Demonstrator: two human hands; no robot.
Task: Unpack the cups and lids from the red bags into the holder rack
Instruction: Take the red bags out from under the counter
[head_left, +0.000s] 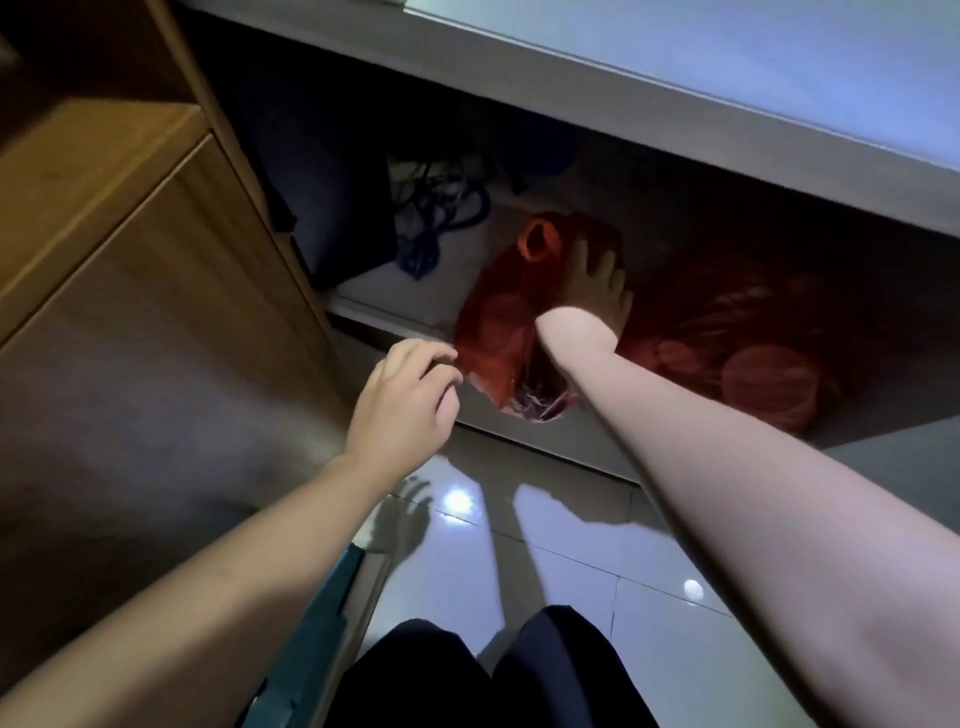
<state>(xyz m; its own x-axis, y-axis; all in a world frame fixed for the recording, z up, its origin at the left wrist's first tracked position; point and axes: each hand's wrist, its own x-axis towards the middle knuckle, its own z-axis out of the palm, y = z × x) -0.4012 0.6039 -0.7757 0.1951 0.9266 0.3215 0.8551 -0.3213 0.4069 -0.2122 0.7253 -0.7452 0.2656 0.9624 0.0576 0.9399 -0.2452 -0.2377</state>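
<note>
Kneeling on a glossy tile floor (571, 582), dark knees (498, 670) at bottom edge of view. Both bare arms reach forward toward a low shelf (395, 296) under a grey counter (675, 88).

Left hand (402, 402): fingers loosely curled, holding nothing, hovering just beside the near edge of a red bag (498, 322), not clearly touching it.

Right hand (592, 283): wrist bent, palm down on top of that bag, fingers spread over the plastic. Fingertips sit in shadow, so cannot tell whether they pinch the film or just press on it.

Bag hangs over the shelf lip, open mouth facing down toward the floor, pale crumpled stuff inside, too dim to identify.

Second bag (737, 353) lies further right on the same shelf, deep in shadow; round pale shapes show through the plastic, likely cups or lids, can't confirm.

Further back left: blue cable tangle (441, 218) beside a dark box (337, 208). Wooden cabinet (130, 270) on the left.
</note>
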